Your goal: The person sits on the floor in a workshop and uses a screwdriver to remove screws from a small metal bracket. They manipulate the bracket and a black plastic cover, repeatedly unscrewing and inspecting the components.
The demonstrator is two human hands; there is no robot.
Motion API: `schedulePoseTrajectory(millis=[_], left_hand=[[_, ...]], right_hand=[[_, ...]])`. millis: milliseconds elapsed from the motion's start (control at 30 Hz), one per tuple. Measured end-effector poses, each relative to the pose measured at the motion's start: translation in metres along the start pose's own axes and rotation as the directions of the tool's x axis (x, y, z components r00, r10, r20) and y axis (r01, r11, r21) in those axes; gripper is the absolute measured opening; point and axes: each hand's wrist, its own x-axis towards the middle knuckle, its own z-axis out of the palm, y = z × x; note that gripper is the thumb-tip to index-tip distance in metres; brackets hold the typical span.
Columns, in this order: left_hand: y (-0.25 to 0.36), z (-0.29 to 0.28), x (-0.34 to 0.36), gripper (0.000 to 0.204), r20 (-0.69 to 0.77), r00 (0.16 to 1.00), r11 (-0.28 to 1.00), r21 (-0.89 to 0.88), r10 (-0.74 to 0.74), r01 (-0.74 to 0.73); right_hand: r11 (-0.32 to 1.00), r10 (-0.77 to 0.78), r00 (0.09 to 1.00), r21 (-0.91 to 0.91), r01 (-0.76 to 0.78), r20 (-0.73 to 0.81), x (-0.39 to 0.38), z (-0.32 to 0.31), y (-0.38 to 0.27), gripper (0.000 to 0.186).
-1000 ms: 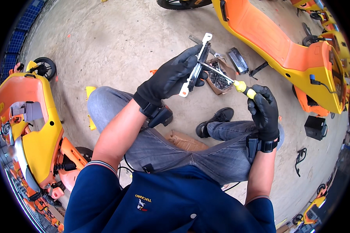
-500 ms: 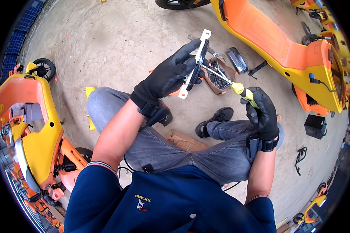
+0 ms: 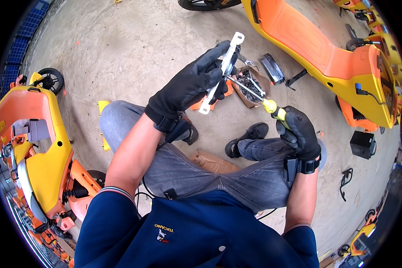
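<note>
Wearing a black glove, my left hand [image 3: 190,85] is closed round a long white metal bracket [image 3: 228,56] with slotted ends and a dark part along it. The bracket is tilted, its upper end leaning right. My right hand [image 3: 299,132], gloved too, grips the yellow handle of a screwdriver [image 3: 269,105]. Its shaft slants up and left, and the tip meets the middle of the bracket, where a small fastener is too fine to make out. Beyond the shaft, an open cardboard box [image 3: 265,85] of screws and small metal parts stands on the floor.
A yellow and orange scooter body [image 3: 317,49] lies at the upper right, another scooter [image 3: 53,165] at the left. A clear-topped case [image 3: 272,69] is beside the box. A black block [image 3: 362,145] and a black bracket [image 3: 345,184] lie right. Brown paper packaging [image 3: 214,161] lies between my legs.
The bracket has turned a little, its lower end swinging left and its white face showing more. My right hand and the screwdriver handle have dropped slightly.
</note>
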Motion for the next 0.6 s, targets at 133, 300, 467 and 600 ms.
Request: schedulePoseTrajectory(millis=[133, 300, 467, 600], left_hand=[[0.004, 0.001, -0.003, 0.069, 0.014, 0.999, 0.999, 0.036, -0.033, 0.033], [-0.001, -0.003, -0.005, 0.071, 0.028, 0.998, 0.999, -0.002, -0.05, 0.05], [-0.011, -0.007, -0.002, 0.069, 0.001, 0.996, 0.991, -0.099, -0.085, 0.084], [-0.016, -0.004, 0.002, 0.067, -0.005, 0.996, 0.983, -0.164, -0.085, 0.083]], right_hand=[[0.977, -0.137, 0.989, -0.172, 0.126, -0.056, 0.001, 0.004, 0.001, 0.028], [0.834, -0.354, 0.933, -0.472, 0.284, -0.064, 0.005, 0.003, 0.004, 0.032], [0.782, -0.486, 0.857, -0.523, 0.339, -0.172, 0.006, 0.013, 0.006, 0.031], [0.937, -0.347, 0.886, -0.146, 0.316, -0.307, 0.011, 0.005, 0.01, 0.029]])
